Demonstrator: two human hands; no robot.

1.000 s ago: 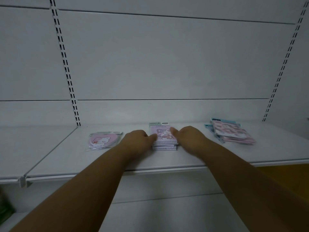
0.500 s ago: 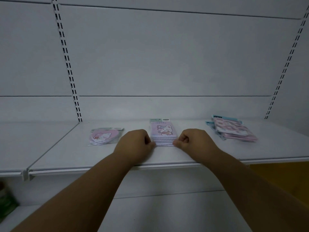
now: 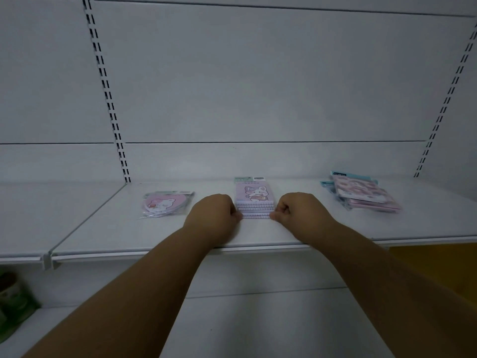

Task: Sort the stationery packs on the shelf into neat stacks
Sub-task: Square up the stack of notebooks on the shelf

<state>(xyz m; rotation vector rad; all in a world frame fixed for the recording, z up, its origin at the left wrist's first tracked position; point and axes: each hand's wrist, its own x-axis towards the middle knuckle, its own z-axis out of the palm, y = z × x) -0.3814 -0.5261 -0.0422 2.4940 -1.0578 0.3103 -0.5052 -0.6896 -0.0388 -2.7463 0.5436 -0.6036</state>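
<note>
- Middle stack sits mid-shelf, near the front edge.
- Left hand and right hand are curled, pressing its 2 sides, probably to square it up.
- Heart pack left of stack; messy pile right, unsorted.
- Fingertips hidden; pack count unclear.

— What stands behind? — A white back panel; two slotted uprights run up it.
— And lower left? — A green package, blurred; to the right, a yellow surface.
</note>
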